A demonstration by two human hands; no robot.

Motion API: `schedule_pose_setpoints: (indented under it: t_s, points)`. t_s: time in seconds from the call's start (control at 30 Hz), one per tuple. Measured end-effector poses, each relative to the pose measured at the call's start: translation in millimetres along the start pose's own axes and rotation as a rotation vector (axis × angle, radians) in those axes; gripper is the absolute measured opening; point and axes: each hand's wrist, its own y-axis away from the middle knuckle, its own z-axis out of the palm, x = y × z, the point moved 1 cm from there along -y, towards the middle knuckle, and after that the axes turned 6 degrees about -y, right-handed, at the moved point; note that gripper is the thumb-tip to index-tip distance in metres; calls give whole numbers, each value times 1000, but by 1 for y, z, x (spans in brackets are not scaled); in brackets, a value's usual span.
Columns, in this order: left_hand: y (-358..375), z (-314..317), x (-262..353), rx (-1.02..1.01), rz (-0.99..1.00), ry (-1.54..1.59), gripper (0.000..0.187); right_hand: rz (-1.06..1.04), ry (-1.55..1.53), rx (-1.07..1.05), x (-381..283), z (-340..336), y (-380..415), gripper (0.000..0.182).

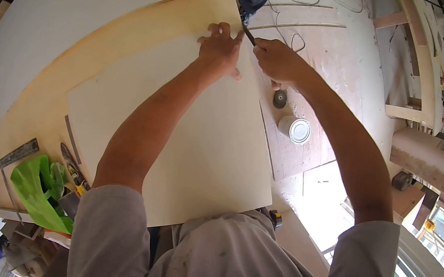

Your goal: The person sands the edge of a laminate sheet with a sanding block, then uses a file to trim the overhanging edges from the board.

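Fingers of the left hand are spreading flat, pressing the pale board near its twelve-o'clock edge, while the right hand is clenching a dark pencil-like tool at that corner. The board is lying on the plywood bench, looking thin, stiff, smooth and light, best gripped along its edges.

Nothing here that I can read. The pale panel under my hands is blank — no print, no stamp. Left of that panel, the flat metal square by the green bag has markings too small and blurred to make out. The tin to the panel's right shows only a bare lid.
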Motion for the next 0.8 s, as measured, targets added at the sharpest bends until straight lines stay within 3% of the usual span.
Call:
schedule_pose_setpoints:
  t_s: [0.07,0.1,0.17,0.2,0.3,0.37,0.5,0.57,0.6,0.67,0.8]
  points:
    - [2,0,-1,-6,0,6,119,1,14,-8,5,3,-10,35]
    - [2,-1,0,-5,3,8,119,424,-13,-219,-31,-25,-25,29]
    - [1,-1,-1,-2,-1,6,118,929,-150,-370,-66,-51,-33,30]
    - [1,-1,0,-3,-3,4,118,1009,-263,-309,-72,-56,-33,38]
    - [1,0,-1,5,-1,1,118,1058,-387,-256,-70,-58,-28,46]
    - [1,1,-1,21,1,6,117,926,-259,-329,-58,-50,-22,46]
    - [2,-2,-1,-3,10,19,117,410,257,-565,-13,-4,-8,44]
    - [3,-7,0,-14,5,7,117,551,117,-493,-10,-8,-6,43]
    - [4,-7,0,-24,2,0,117,817,-167,-362,-40,-25,-18,42]
    - [3,-2,1,-22,0,5,117,1056,-454,-215,-59,-36,-22,40]
    - [2,-3,1,-10,-10,-16,117,1108,-424,-225,-75,-58,-29,40]
